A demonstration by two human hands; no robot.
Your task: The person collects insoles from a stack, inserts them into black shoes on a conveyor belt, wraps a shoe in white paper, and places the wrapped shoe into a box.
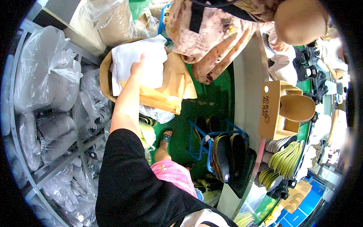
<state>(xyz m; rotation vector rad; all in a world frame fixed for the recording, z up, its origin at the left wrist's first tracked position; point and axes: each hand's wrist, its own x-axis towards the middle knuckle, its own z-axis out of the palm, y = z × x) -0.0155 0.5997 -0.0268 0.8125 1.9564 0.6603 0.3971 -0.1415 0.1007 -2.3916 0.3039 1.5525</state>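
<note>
My left arm, in a black sleeve, reaches up and away to a stack of white paper sheets (pixel 149 62). The thumb of my left hand (pixel 137 67) lies over the near edge of the sheets, and its other fingers are hidden. It appears to grip the paper. These sheets rest over a round-sided brown cardboard container (pixel 106 77). Brown wrapping paper (pixel 174 79) is folded loosely around them and spreads to the right. My right hand is not in view.
Left, a metal rack (pixel 53 166) holds plastic-bagged parts (pixel 41 72). A blue metal stand (pixel 207 149) bears black insoles (pixel 223 153). Right, on a bench, are an open cardboard box (pixel 269 113) and yellow-edged soles (pixel 285 159). Another person in a patterned garment (pixel 215 38) is close ahead.
</note>
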